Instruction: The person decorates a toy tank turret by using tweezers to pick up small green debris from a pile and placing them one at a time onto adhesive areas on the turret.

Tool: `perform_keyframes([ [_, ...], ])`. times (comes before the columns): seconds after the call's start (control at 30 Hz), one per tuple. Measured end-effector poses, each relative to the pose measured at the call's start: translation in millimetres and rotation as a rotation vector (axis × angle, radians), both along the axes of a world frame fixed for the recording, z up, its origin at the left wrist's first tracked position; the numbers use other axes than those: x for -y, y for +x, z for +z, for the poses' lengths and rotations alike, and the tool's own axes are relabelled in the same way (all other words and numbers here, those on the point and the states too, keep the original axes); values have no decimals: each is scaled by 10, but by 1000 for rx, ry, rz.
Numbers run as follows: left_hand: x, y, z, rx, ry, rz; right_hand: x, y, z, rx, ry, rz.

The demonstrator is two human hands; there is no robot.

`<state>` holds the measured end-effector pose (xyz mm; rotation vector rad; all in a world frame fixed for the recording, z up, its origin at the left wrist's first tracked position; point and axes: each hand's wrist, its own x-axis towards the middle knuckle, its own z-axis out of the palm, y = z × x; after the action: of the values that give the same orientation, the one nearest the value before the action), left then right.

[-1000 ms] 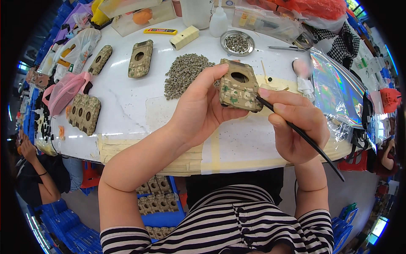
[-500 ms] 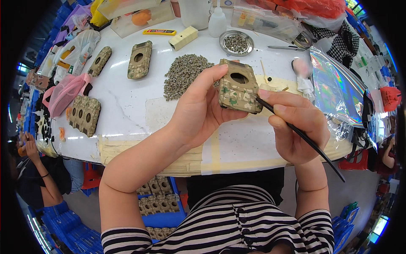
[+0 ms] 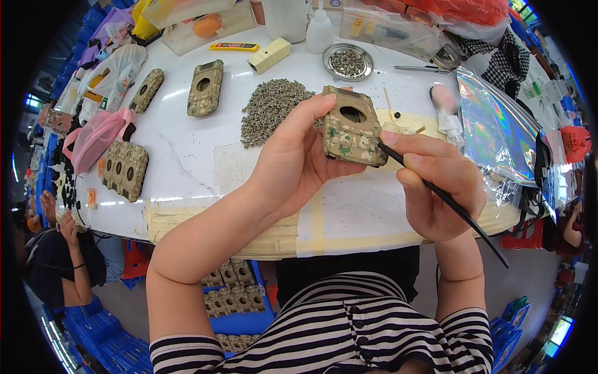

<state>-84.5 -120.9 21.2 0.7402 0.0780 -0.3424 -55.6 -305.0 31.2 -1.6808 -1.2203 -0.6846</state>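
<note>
My left hand (image 3: 298,149) is closed around a camouflage-patterned toy tank hull (image 3: 352,134) with a round hole in its top, thumb along its upper left edge. In my right hand (image 3: 439,181) is a thin black stick-like tool (image 3: 458,210), pinched between thumb and fingers. Its tip touches the hull's lower right corner, and the fingertips cover part of that corner. Behind my left hand lies a heap of small grey-brown parts (image 3: 274,109). Other camouflage hulls (image 3: 205,87) rest on the table to the left, including a group standing close together (image 3: 124,170).
A metal dish (image 3: 349,62) of small parts, a white squeeze bottle (image 3: 320,32) and a cream block (image 3: 270,55) stand at the back. Tweezers (image 3: 421,69) lie back right. A blue crate (image 3: 242,321) of hulls sits below the table edge. Another person's hand (image 3: 68,229) shows far left.
My hands, the hull and the black tool stay almost in place, with only a tiny shift at the tip. At far left, the other person's hands have moved apart.
</note>
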Motion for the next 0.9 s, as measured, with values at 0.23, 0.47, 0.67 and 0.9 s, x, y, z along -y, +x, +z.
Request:
perform_keyframes([
  [0.23, 12, 2, 8, -14, 8, 6, 9, 5, -10, -6, 4, 6],
  [0.47, 5, 5, 4, -2, -2, 1, 3, -4, -3, -23, 17, -9],
  [0.67, 11, 2, 2, -14, 7, 6, 19, -4, -6, -27, 4, 4],
  [0.9, 18, -2, 4, -6, 17, 14, 8, -4, -28, -27, 36, 5],
])
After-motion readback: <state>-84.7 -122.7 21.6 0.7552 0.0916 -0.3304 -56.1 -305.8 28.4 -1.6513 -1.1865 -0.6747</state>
